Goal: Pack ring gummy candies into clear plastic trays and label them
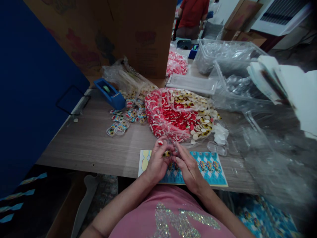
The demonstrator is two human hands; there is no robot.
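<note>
My left hand [157, 162] and my right hand [187, 166] meet at the table's near edge, fingers curled round a small clear blister case [167, 153] with yellow and red candy pieces inside. Both hands hover over a blue patterned sticker sheet [210, 167]. Just beyond them lies an open plastic bag [180, 114] heaped with red-white and yellow round candies. Several filled small packs [123, 119] lie to the left of the bag.
A blue tape dispenser [109, 93] sits at the back left by a cardboard box [128, 36]. Clear plastic bins [223, 53] and crumpled plastic fill the right side. Empty clear shells [218, 147] lie by the bag. A person in a red shirt [192, 15] stands far behind.
</note>
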